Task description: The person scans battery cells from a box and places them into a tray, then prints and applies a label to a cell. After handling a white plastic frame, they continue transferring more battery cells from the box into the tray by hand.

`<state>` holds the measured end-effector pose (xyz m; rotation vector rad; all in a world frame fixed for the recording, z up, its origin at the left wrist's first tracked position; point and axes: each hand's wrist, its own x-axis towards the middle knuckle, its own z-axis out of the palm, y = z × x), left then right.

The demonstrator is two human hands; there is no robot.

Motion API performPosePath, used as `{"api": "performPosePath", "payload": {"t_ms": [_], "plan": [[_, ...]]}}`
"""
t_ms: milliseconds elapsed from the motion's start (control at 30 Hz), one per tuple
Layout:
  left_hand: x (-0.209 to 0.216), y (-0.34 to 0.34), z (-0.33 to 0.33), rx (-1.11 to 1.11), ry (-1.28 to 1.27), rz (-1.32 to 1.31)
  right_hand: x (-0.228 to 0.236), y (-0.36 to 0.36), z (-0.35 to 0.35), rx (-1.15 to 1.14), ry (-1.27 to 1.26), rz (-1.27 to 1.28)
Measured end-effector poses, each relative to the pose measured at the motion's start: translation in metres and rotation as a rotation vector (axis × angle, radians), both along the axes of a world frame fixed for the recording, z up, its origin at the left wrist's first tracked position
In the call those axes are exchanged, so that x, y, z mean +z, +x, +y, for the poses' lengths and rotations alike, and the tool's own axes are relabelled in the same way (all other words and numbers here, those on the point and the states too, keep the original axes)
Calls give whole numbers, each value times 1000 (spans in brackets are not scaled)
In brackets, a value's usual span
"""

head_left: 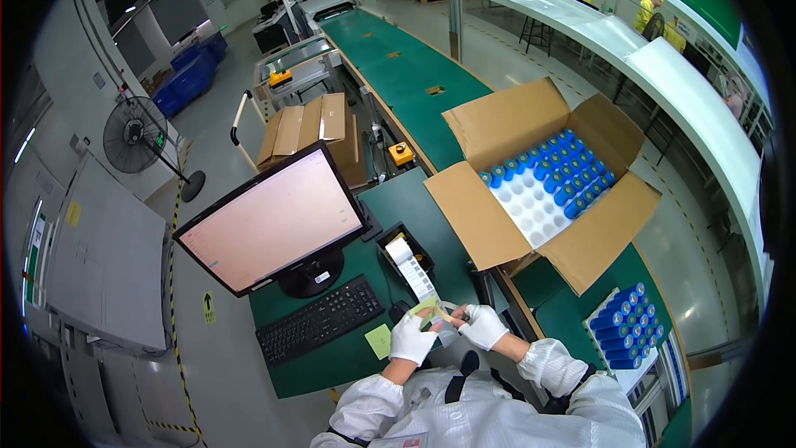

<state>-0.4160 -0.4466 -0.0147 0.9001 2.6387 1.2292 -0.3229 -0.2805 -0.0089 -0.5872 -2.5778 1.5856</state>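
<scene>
Both my hands wear white gloves with bare fingertips and meet over the near edge of the green desk. My left hand [410, 338] pinches a small yellow-green slip of paper [429, 304]. Close to its right, my right hand [482, 327] has thumb and fingers drawn together; what they hold, if anything, is too small to make out. Just beyond the hands, a strip of white printed labels [417, 276] runs down from a roll in a black box [424, 254]. A yellow-green note [378, 341] lies left of my left hand.
A monitor [269, 220] and black keyboard [319, 321] stand on the left. At right, an open carton [489, 228] holds blue cylindrical cells in a white tray. More blue cells [623, 328] sit near the right edge. A green conveyor [398, 54] stretches away; people in yellow are far off.
</scene>
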Motion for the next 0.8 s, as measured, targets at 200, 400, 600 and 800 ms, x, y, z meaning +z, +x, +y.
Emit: {"api": "performPosePath", "payload": {"t_ms": [200,400,600,800], "plan": [[-9,10,12,-65,175,41,5,9,-10,-48,212,171],[-11,6,18,-44,220,-24,7,18,-10,-47,315,151],[-9,11,19,-43,231,65,24,20,-13,-20,477,36],[-7,11,19,-9,247,95,23,19,-15,-48,563,-40]]}}
